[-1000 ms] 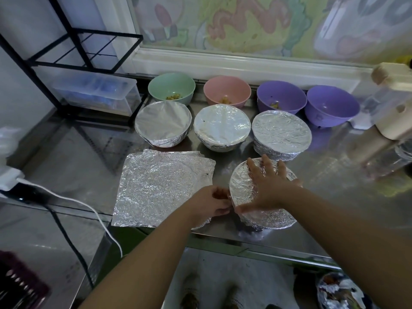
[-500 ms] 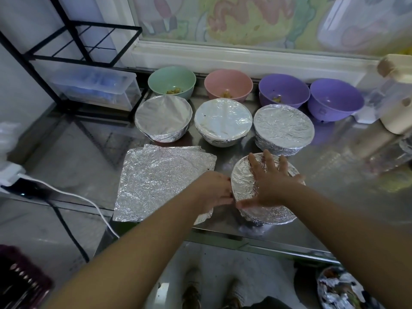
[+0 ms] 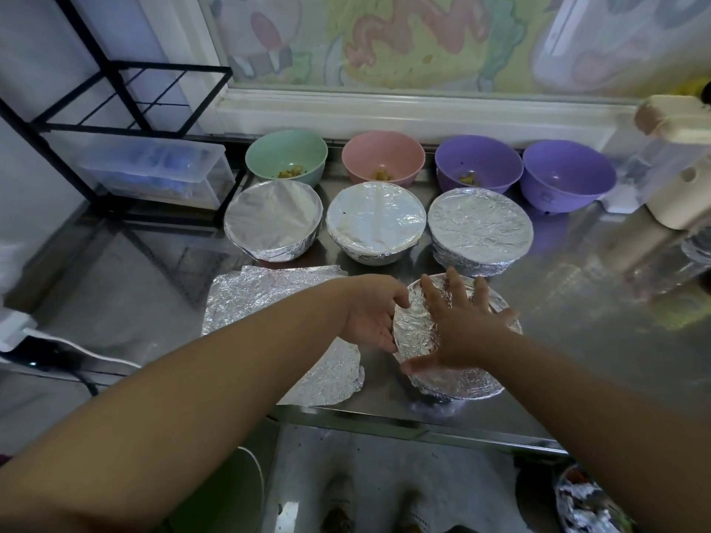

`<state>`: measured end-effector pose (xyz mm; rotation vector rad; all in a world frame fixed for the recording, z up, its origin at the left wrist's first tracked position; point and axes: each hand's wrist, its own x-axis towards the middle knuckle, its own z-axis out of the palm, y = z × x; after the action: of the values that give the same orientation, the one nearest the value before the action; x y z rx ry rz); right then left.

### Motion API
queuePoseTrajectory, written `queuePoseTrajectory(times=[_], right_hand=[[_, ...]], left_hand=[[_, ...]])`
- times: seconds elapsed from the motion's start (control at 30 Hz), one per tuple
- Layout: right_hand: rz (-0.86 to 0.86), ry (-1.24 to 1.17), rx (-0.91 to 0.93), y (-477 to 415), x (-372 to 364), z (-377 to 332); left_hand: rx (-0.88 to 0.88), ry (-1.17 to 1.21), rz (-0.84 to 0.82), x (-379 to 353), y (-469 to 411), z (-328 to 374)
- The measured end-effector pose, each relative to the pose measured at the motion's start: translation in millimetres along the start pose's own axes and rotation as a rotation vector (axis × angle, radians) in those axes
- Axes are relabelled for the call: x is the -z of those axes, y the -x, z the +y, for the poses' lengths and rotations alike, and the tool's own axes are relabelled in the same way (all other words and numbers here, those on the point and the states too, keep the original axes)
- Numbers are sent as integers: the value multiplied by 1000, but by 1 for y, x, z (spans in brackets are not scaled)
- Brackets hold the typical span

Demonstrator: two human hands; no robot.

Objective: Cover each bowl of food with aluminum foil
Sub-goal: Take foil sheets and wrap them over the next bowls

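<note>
Four bowls now carry foil: three covered bowls (image 3: 376,221) stand in a row just beyond the right grip (image 3: 465,332), and the fourth bowl (image 3: 458,382) sits under it, our fingers spread flat on its foil top, clamping nothing. Within the last second the left grip (image 3: 371,313) has uncurled and moved up the bowl's left flank, fingers loosely straight against the foil skirt; we judge this cover nearly sealed. Four uncovered bowls (image 3: 383,157) wait beyond the covered row, spare foil sheets (image 3: 269,302) lying on the table (image 3: 577,321) left of the left grip.

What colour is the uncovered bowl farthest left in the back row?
The bowl is mint green; head view.
</note>
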<state>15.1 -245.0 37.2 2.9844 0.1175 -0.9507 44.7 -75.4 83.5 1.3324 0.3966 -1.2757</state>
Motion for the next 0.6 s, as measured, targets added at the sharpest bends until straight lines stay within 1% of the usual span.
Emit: queuePoseTrajectory(times=[0.1, 0.23, 0.43, 0.6], right_hand=[[14, -19, 4, -1, -2, 0], [21, -27, 10, 2, -2, 0], [33, -44, 10, 2, -2, -1], [45, -57, 7, 3, -3, -2]], left_hand=[[4, 39, -21, -3, 2, 1], [17, 17, -9, -9, -2, 5], [28, -9, 53, -13, -9, 9], [40, -44, 53, -12, -14, 14]])
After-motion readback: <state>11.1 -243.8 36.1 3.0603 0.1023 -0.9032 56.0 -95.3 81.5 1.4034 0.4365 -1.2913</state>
